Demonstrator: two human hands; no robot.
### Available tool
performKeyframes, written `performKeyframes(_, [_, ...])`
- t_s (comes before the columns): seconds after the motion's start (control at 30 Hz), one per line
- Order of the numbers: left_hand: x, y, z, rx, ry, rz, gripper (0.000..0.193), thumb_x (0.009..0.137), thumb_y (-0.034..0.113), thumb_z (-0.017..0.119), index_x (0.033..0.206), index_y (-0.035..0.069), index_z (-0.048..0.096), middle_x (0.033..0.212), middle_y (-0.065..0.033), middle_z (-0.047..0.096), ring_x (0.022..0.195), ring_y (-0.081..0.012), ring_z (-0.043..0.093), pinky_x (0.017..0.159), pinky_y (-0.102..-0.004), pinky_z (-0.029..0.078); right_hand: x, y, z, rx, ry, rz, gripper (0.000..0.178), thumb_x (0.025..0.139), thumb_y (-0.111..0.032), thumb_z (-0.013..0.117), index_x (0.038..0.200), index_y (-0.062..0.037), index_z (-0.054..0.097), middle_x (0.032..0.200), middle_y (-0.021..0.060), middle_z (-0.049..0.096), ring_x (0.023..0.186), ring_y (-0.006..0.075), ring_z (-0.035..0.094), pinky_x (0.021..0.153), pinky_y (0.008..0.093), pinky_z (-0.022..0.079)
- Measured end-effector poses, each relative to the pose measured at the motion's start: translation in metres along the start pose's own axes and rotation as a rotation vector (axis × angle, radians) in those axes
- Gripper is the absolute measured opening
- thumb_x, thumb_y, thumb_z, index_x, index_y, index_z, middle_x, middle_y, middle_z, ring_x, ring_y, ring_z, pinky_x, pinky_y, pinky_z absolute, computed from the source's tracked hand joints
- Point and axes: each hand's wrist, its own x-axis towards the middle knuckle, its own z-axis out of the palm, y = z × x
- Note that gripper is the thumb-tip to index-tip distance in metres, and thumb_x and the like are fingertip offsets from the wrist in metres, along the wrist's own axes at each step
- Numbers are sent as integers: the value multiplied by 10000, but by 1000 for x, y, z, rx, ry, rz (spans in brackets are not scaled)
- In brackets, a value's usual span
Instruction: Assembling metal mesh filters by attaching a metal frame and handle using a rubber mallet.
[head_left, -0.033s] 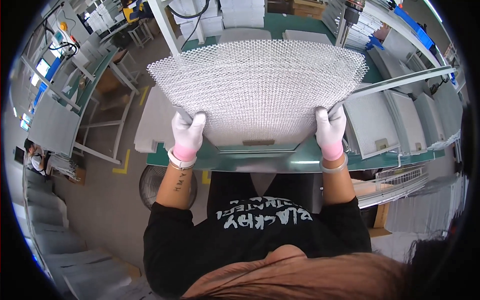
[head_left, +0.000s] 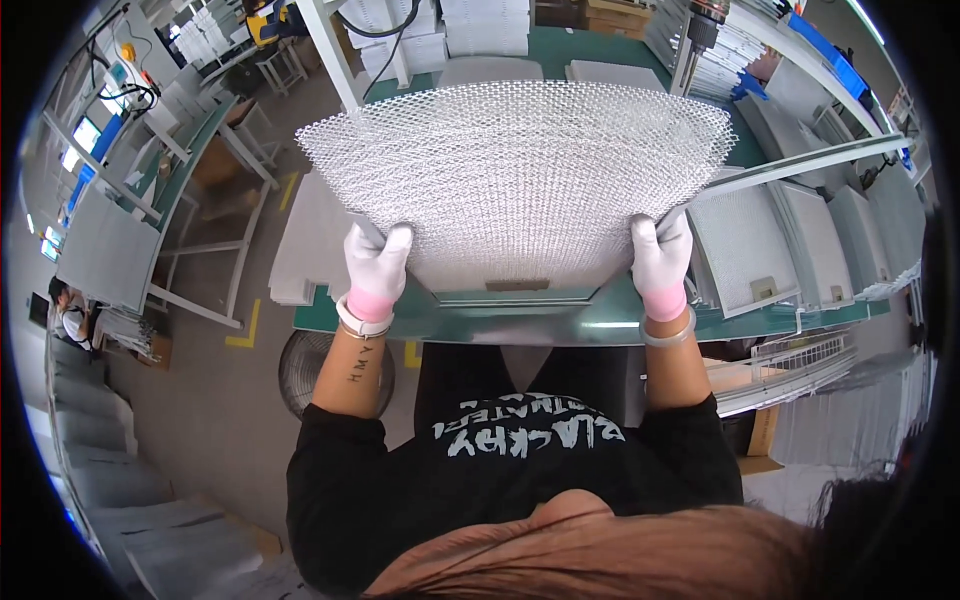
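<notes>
A silvery expanded-metal mesh sheet (head_left: 520, 170) is held up in front of me, its far edge wide and curved with jagged ends. On its left side my left hand (head_left: 377, 265), in a white glove with a pink cuff, is closed, thumb on top and fingers hidden behind. Likewise gloved, my right hand (head_left: 661, 262) is closed on the right side, its fingers also mostly out of sight. Grey edge strips show beside both thumbs. Low on the mesh, near its close edge, is a small tan label (head_left: 517, 285). The green worktable (head_left: 540, 325) lies below.
Framed mesh panels (head_left: 742, 245) lean in a row at the right. Pale flat sheets (head_left: 305, 245) are stacked at the left of the table. A white upright post (head_left: 328, 50) and a metal spindle-like tool (head_left: 704, 30) stand beyond. A fan (head_left: 300, 375) sits on the floor.
</notes>
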Motion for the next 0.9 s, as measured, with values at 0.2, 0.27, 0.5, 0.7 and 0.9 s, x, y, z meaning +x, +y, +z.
performKeyframes(0.2, [27,24,-11,135,-225,-89,283,873,-26,568,1155,-5,564,1000,0,628,766,-33,533,654,-202,423,25,-19,-28,24,-347,131,236,865,-9,563,1093,51,576,926,40,637,830,95,559,769,247,452])
performKeyframes(0.27, [37,43,-7,43,-245,-12,290,877,-42,554,1165,-11,565,1015,-7,639,767,-40,549,657,-207,438,30,-42,-10,335,-155,143,189,871,-8,572,1048,56,588,862,29,633,768,66,540,719,231,446])
performKeyframes(0.5, [35,36,21,28,76,4,300,867,6,595,1164,-19,556,1008,-22,634,815,-52,558,712,-189,435,23,-17,11,-283,268,-125,300,814,-163,747,715,-33,496,529,-36,436,485,41,362,438,252,311])
performKeyframes(0.7, [26,42,13,44,82,-31,280,850,15,603,1126,-13,567,1004,-27,627,847,-72,561,744,-197,442,22,-27,9,17,146,75,231,836,-53,702,722,-49,502,573,-90,449,523,-4,365,459,184,280])
performKeyframes(0.9, [17,42,11,18,66,28,300,821,24,605,1117,-12,572,1055,-41,621,915,-111,575,839,-250,450,13,-22,1,247,156,54,215,803,-22,706,973,-3,574,835,3,581,738,70,522,679,232,420])
